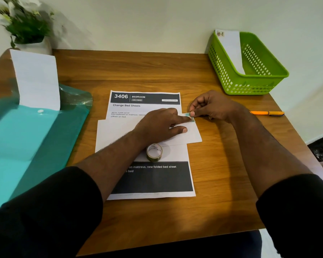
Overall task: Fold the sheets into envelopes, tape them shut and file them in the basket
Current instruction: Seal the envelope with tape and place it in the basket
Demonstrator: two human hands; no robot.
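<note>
1. Envelope (119, 133): folded white paper lying flat mid-table on a printed sheet (149, 175), long axis running left-right and tilted slightly down to the right. Its top-right corner lies directly under both hands.
2. Tape piece (189, 116): small, patterned teal/orange, set at that top-right corner and straddling the paper edge. The coming press-down is judged to turn on this corner.
3. Left hand (157, 127): laid over the envelope with fingers extended, index tip pressing the tape, thumb resting flat on the paper. Nothing is gripped.
4. Right hand (209, 107): fingers curled, tape's outer end pinched between thumb and forefinger just off the envelope's right edge. Both hands are equally near; the right one holds the free end.
5. Tape roll (154, 152): small ring standing on the printed sheet, just below the envelope, beside the left forearm.
6. Basket (250, 82): green slotted plastic, far right near the wall, well apart from the hands; one finished envelope (229, 47) leans inside.
7. Orange pen (267, 113) lies right of the right hand.
8. Teal plastic folder (26, 146) at left, glossy, with blank sheets (35, 79) sticking out.
9. Table (222, 183): wood grain, matte.
</note>
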